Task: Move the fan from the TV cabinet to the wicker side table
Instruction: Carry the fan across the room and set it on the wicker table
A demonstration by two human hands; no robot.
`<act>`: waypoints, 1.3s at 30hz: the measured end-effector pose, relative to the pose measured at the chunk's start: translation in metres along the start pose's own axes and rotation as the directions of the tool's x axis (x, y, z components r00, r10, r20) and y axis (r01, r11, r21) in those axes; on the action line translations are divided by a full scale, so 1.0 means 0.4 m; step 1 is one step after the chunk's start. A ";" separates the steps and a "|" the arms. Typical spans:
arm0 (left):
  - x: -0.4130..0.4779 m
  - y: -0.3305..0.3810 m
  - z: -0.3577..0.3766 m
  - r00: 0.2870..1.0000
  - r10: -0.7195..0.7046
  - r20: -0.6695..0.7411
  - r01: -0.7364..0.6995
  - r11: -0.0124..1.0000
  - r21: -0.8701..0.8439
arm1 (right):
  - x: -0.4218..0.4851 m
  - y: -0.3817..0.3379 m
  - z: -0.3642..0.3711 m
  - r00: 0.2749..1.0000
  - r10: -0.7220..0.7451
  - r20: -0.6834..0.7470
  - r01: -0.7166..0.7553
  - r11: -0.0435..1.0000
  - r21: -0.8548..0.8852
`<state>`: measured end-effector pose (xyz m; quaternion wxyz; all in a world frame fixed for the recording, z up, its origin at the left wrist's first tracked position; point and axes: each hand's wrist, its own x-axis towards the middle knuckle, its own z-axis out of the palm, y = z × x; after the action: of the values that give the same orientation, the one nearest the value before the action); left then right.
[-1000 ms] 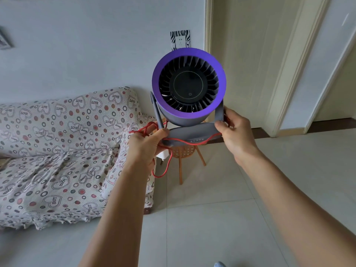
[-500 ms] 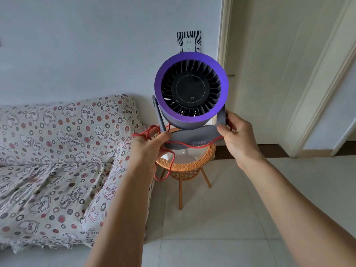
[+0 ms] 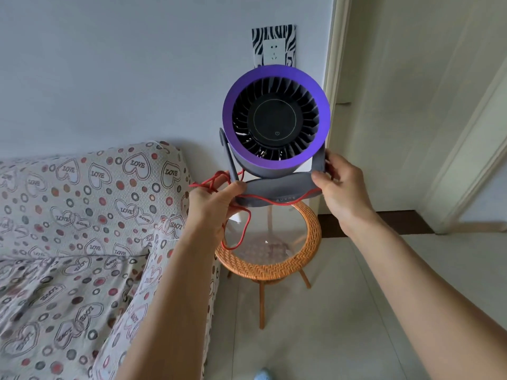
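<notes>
Hands, left [image 3: 216, 204] and right [image 3: 338, 190], grip fan [image 3: 275, 124] above wicker table [image 3: 274, 267], beside sofa [image 3: 82, 215].

The fan [image 3: 275, 124] base hides the far rim of the desk [image 3: 270, 267], and the left hand [image 3: 212, 207] covers its left rim. The left grip hides part of the red cord [image 3: 241, 231] bundle and the base's left end; the right hand [image 3: 341, 192] covers the right end. Lettering on the base is too small to read. The sofa [image 3: 82, 229] runs off the left and bottom edges. A blue thing [image 3: 262, 375] at the bottom edge is cut off.
</notes>
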<state>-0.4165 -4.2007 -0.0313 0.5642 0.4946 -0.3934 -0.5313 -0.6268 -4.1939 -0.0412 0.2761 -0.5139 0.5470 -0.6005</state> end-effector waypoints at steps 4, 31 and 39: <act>0.192 -0.002 0.011 0.999 0.003 0.038 -0.004 1.000 0.026 | 0.149 0.054 0.081 0.996 0.071 -0.046 -0.068 0.996 0.056; 1.014 -0.479 0.105 0.931 -0.337 0.141 0.326 0.941 0.095 | 0.662 0.696 0.320 0.901 0.432 -0.031 -0.432 0.902 0.023; 1.139 -0.710 0.122 0.926 -0.349 0.147 0.316 0.926 0.206 | 0.690 0.931 0.338 0.886 0.460 -0.059 -0.462 0.887 -0.012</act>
<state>-0.4662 -4.6428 -0.3359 0.3809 0.5524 -0.3991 -0.6249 -0.6766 -4.5839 -0.3216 0.3889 -0.3562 0.6685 -0.5244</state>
